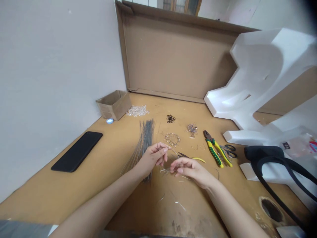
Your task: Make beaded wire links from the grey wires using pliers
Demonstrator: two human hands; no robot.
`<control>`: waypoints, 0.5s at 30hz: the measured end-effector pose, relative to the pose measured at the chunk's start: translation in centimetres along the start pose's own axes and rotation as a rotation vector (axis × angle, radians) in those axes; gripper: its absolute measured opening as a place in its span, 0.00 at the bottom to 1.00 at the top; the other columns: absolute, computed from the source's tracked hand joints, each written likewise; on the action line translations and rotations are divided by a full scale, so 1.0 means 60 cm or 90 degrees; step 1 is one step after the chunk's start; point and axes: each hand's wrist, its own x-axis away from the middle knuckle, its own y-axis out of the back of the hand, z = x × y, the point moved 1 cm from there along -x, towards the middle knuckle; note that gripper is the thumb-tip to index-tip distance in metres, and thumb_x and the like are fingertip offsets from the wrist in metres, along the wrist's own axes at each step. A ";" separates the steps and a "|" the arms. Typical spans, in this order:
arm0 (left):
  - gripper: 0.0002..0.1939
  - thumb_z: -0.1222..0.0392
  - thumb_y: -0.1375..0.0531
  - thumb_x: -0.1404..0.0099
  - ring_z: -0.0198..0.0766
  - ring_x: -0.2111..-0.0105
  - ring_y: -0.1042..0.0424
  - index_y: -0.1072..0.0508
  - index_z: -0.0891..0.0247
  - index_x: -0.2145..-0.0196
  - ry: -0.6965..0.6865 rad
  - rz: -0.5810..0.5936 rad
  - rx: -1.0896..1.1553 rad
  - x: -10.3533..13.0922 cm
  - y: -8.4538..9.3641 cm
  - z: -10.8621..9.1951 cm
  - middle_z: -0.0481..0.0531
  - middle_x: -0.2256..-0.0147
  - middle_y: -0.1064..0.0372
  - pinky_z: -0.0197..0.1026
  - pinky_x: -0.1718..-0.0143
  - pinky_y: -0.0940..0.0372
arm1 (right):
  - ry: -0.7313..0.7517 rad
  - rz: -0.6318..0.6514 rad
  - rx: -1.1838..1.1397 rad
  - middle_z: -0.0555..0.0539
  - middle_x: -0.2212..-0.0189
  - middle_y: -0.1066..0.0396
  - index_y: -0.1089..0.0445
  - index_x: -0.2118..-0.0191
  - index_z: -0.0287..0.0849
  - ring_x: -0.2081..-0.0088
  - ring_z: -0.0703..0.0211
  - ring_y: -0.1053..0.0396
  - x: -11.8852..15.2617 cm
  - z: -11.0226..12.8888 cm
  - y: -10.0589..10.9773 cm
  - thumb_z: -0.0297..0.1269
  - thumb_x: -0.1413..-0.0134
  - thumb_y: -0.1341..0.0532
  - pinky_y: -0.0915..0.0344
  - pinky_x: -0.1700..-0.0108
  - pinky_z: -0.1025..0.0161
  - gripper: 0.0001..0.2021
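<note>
My left hand (pixel 158 154) is closed in a pinch, with a thin piece of wire (pixel 175 152) at its fingertips. Just to its right, my right hand (pixel 187 168) hovers with loosely bent fingers, thumb apart, and nothing visible in its grasp. A bundle of straight grey wires (pixel 146 134) lies partly under my left wrist. Beyond the hands is a loose pile of bent wire pieces (pixel 172 140). Yellow-handled pliers (pixel 198 159) lie behind my right hand, partly hidden. Short wire offcuts (pixel 180 205) are scattered nearer me.
Green-yellow pliers (pixel 215 150) and scissors (pixel 230 150) lie right. Farther back are black rings (pixel 170 119), a small metallic pile (pixel 192 128), clear beads (pixel 137 111) and a cardboard box (pixel 114 104). A black phone (pixel 77 151) lies left; white foam (pixel 257 72) stands right.
</note>
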 end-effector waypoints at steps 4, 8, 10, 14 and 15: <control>0.12 0.54 0.44 0.42 0.24 0.86 0.47 0.34 0.66 0.67 -0.012 -0.004 0.022 0.000 0.001 -0.002 0.43 0.81 0.37 0.31 0.80 0.44 | 0.020 -0.064 -0.003 0.47 0.70 0.28 0.30 0.68 0.39 0.68 0.64 0.32 -0.004 -0.006 0.003 0.38 0.52 0.38 0.36 0.63 0.64 0.08; 0.11 0.55 0.43 0.42 0.27 0.82 0.39 0.33 0.67 0.68 0.004 0.034 0.008 0.000 0.002 -0.003 0.45 0.80 0.35 0.31 0.78 0.44 | 0.055 -0.168 -0.069 0.50 0.77 0.29 0.29 0.68 0.39 0.74 0.66 0.33 -0.009 -0.015 0.014 0.38 0.53 0.38 0.37 0.67 0.66 0.08; 0.11 0.55 0.43 0.42 0.28 0.80 0.36 0.32 0.67 0.68 0.013 0.062 0.000 0.001 0.000 -0.005 0.46 0.79 0.34 0.33 0.75 0.41 | 0.065 -0.204 -0.087 0.51 0.79 0.30 0.29 0.67 0.40 0.76 0.66 0.33 -0.008 -0.014 0.020 0.37 0.54 0.37 0.38 0.70 0.67 0.08; 0.11 0.55 0.43 0.43 0.32 0.77 0.32 0.31 0.67 0.68 0.016 0.081 -0.009 0.003 -0.005 -0.010 0.48 0.77 0.31 0.37 0.70 0.38 | 0.054 -0.224 -0.107 0.52 0.80 0.31 0.29 0.68 0.40 0.77 0.66 0.33 -0.004 -0.007 0.027 0.38 0.54 0.37 0.39 0.72 0.68 0.08; 0.12 0.54 0.43 0.43 0.32 0.76 0.32 0.31 0.67 0.68 0.017 0.080 -0.014 0.003 -0.005 -0.011 0.49 0.76 0.30 0.38 0.69 0.37 | 0.047 -0.224 -0.110 0.52 0.80 0.31 0.29 0.68 0.39 0.78 0.66 0.33 -0.002 -0.005 0.028 0.38 0.53 0.37 0.39 0.73 0.68 0.08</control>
